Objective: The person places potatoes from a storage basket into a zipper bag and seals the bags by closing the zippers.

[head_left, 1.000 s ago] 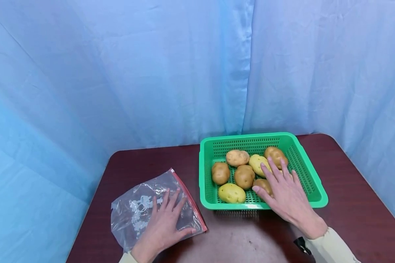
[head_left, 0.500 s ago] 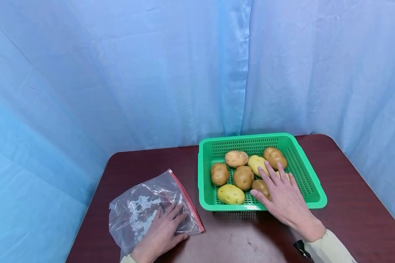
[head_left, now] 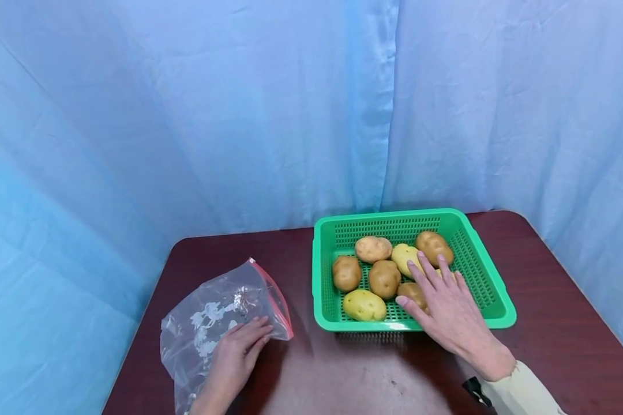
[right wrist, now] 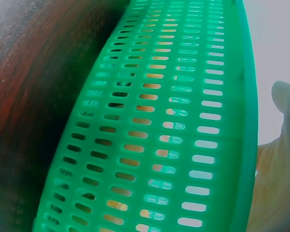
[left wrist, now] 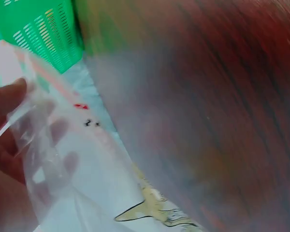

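In the head view, my left hand (head_left: 235,353) pinches the near edge of a clear plastic zip bag (head_left: 207,305) with a red zip strip. The left wrist view shows the thumb at that edge and the fingers through the film of the bag (left wrist: 87,164). My right hand (head_left: 454,320) spreads its straight fingers over several potatoes (head_left: 384,279) in a green basket (head_left: 319,288). Whether it touches them I cannot tell. The right wrist view has the basket's slotted wall (right wrist: 159,121) in front, with part of the right hand (right wrist: 280,164) beyond the rim.
A dark red-brown table (head_left: 342,374) carries the bag at left and the basket at right. Blue curtains (head_left: 270,115) hang behind and beside it. A black strap piece (head_left: 476,391) sits near the right sleeve (head_left: 524,392).
My left hand has gone from lying flat with spread fingers to pinching the bag's near edge. The bag has shifted left and away from me. The right hand has hardly moved.
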